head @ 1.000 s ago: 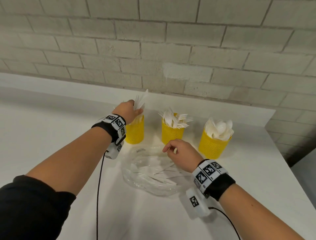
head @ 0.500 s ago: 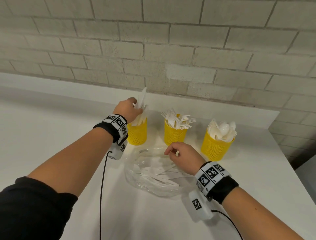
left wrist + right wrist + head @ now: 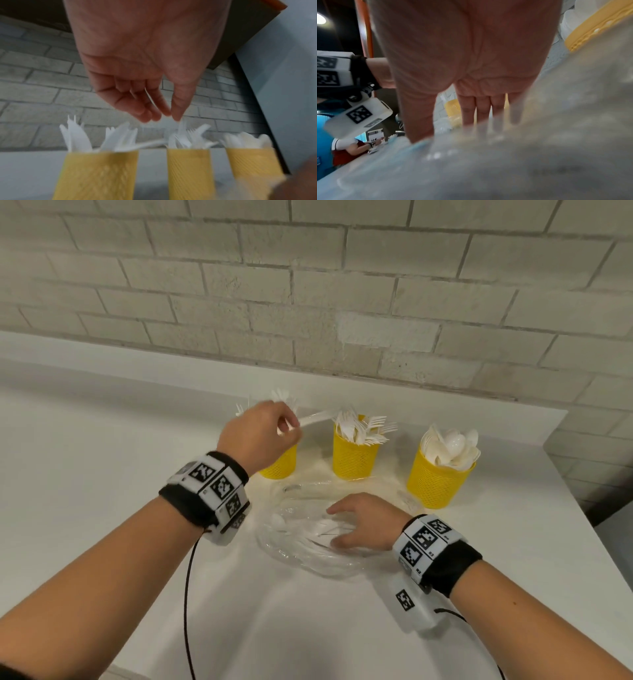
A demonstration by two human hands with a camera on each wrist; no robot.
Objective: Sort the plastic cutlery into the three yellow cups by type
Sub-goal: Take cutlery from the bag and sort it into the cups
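The left hand [image 3: 260,433] has let go its knife over the left cup [image 3: 279,463] and hangs loosely curled and empty, while the flat right hand [image 3: 363,525] reaches into the bag [image 3: 301,546] under it, where few pieces remain.

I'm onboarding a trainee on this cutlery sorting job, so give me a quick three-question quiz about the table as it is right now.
1. Which yellow cup holds the spoons? A) left B) middle C) right
2. True or false: the right hand touches the clear bag.
3. Fill in: the middle cup holds ____.
Key: 1 C; 2 true; 3 forks.
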